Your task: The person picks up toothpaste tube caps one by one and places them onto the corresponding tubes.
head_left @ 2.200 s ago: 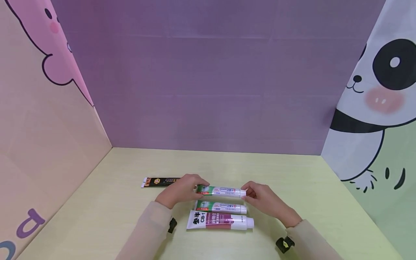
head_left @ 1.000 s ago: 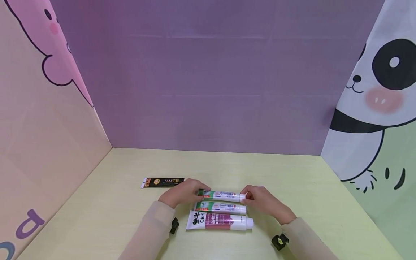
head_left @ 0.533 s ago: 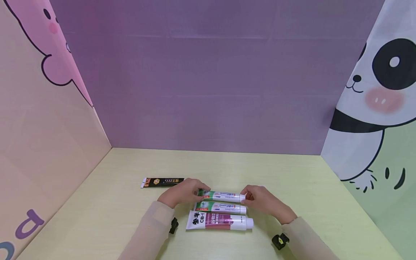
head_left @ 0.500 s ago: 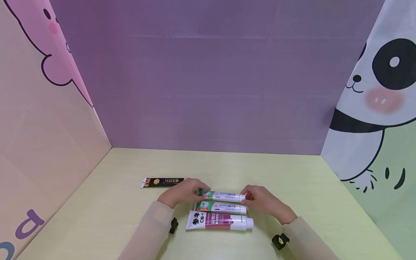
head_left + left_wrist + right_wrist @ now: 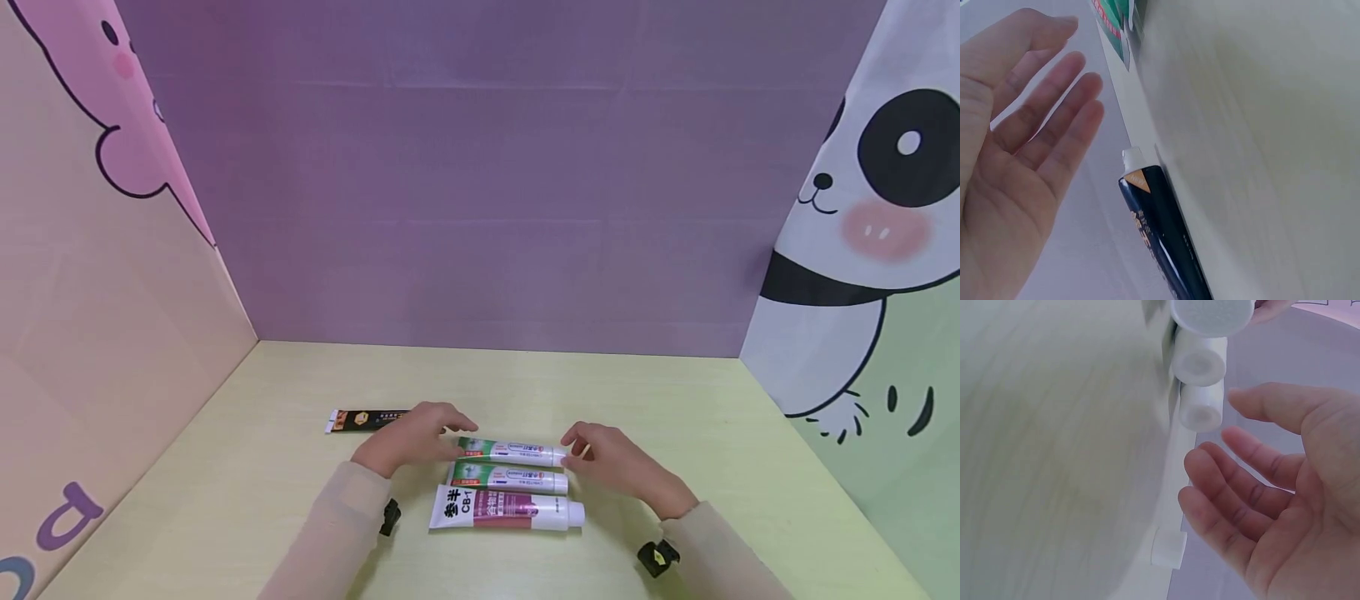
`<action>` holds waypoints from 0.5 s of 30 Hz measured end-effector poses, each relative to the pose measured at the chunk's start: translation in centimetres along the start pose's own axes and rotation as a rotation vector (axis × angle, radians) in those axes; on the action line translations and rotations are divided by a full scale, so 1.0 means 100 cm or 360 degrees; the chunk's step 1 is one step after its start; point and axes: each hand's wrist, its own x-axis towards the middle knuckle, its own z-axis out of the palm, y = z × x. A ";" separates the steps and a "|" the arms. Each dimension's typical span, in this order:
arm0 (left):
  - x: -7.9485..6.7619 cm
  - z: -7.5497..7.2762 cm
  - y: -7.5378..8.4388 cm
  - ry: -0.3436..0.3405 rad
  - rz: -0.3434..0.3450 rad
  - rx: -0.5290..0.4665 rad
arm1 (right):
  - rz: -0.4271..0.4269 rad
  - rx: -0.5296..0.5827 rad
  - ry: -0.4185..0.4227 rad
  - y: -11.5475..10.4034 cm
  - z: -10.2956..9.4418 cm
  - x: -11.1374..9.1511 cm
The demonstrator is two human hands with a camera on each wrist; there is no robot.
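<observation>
Three toothpaste tubes lie side by side on the table, caps to the right. The farthest is a green-and-white toothpaste tube (image 5: 513, 452); a matching green-and-white tube (image 5: 517, 480) lies before it, and a larger purple-and-white tube (image 5: 506, 510) is nearest. My left hand (image 5: 412, 433) stands beside the farthest tube's flat end, thumb and fingers parted and holding nothing. At that tube's cap end is my right hand (image 5: 622, 462), its fingers loosely bent around nothing. In the right wrist view the thumb is close to the white caps (image 5: 1200, 415) but apart from them.
A black toothpaste tube (image 5: 367, 421) lies farther back on the left, partly hidden by the left hand; its white cap (image 5: 1132, 159) shows in the left wrist view. A small white cylinder (image 5: 1169, 548) sits on the table by the right hand. A purple wall (image 5: 480, 208) closes the back.
The farthest green-and-white tube has come down toward me beside its match. Both hands have since let go of its ends, the left moving back left, the right a little right.
</observation>
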 end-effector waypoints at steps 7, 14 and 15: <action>-0.002 -0.006 -0.009 0.0168 0.0001 0.0241 | -0.0006 -0.0020 0.0024 0.001 -0.005 -0.003; -0.009 -0.014 -0.024 0.0225 -0.0125 0.0406 | -0.0032 -0.0033 0.0033 0.009 -0.009 -0.003; -0.010 -0.015 -0.026 0.0224 -0.0149 0.0429 | -0.0037 -0.0038 0.0037 0.010 -0.010 -0.003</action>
